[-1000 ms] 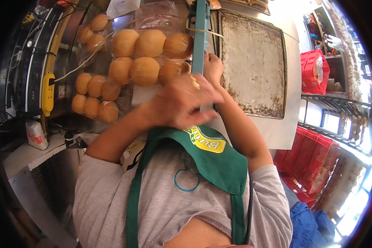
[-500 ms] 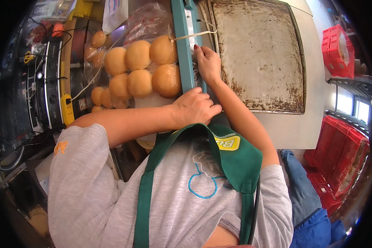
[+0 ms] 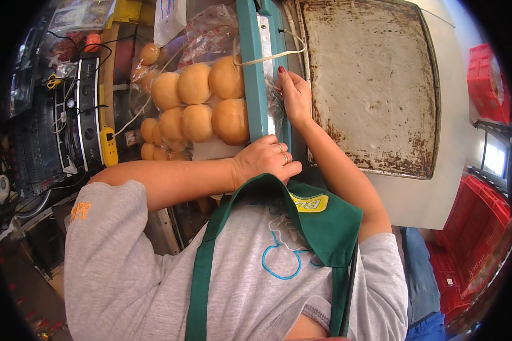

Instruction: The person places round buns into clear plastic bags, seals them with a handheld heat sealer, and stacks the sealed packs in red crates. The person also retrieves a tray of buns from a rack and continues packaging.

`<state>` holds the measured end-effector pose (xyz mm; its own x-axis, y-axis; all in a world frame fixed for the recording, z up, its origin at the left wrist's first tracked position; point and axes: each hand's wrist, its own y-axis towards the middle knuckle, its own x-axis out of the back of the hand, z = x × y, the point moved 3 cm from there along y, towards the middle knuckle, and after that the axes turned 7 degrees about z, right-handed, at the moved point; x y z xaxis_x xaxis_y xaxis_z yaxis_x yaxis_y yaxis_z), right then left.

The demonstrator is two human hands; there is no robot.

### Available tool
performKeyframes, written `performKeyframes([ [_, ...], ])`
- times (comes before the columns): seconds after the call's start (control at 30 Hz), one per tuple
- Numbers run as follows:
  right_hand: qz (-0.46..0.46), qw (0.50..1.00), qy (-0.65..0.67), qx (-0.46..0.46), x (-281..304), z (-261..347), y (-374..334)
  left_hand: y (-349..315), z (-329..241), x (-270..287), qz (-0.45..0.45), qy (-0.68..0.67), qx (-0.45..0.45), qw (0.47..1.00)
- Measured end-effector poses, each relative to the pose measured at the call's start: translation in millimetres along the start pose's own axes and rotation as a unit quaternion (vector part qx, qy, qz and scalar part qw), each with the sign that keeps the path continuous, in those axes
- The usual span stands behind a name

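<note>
A teal impulse bag sealer (image 3: 256, 82) stands upright in the view, between the buns and a baking tray. My left hand (image 3: 267, 162) is curled closed over the sealer's near end. On the sealer's right side, my right hand (image 3: 296, 99) has its fingers closed on the edge of a clear plastic bag (image 3: 275, 108), partly hidden by the fingers. Left of the sealer, round golden buns (image 3: 197, 122) lie in rows inside clear plastic, close against the teal bar.
A worn metal baking tray (image 3: 370, 85) lies to the right on a pale table (image 3: 446, 193). A white cord (image 3: 273, 58) crosses the sealer. At left are a yellow power strip (image 3: 108, 146) and more bagged buns (image 3: 149, 129). Red crates (image 3: 472, 238) stand at far right.
The whole view has shifted, so the table and sealer appear slightly lower and further right. Both hands keep nearly the same places on the sealer and the plastic.
</note>
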<state>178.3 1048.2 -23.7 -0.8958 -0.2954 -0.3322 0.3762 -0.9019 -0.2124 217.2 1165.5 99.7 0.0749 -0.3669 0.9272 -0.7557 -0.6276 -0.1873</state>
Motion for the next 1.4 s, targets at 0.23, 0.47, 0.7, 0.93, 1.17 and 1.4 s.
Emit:
performKeyframes([
  [0.23,0.003,0.999,0.04,-0.007,2.7,-9.3,3.8,-0.7,0.5,-0.1,0.017,-0.003,0.0,1.0],
  [0.47,0.014,0.999,0.032,0.003,2.6,-6.9,3.9,-6.8,3.0,-7.1,-0.067,-0.003,-0.01,0.998],
  [0.7,0.028,0.998,-0.044,0.032,-1.3,-0.9,-5.1,-14.0,0.6,-7.3,-0.126,-0.019,0.01,0.992],
  [0.93,0.082,0.96,-0.243,0.11,3.4,5.3,-36.9,-20.9,-5.0,-6.8,-0.226,-0.043,0.042,0.972],
  [1.17,0.0,0.988,-0.12,-0.093,9.0,44.6,-71.4,-95.5,-16.3,-10.9,-0.581,-0.151,0.21,0.772],
  [1.4,0.033,0.963,-0.211,0.163,-52.4,123.2,-133.3,-207.3,41.8,-116.1,-0.593,-0.598,0.36,0.401],
])
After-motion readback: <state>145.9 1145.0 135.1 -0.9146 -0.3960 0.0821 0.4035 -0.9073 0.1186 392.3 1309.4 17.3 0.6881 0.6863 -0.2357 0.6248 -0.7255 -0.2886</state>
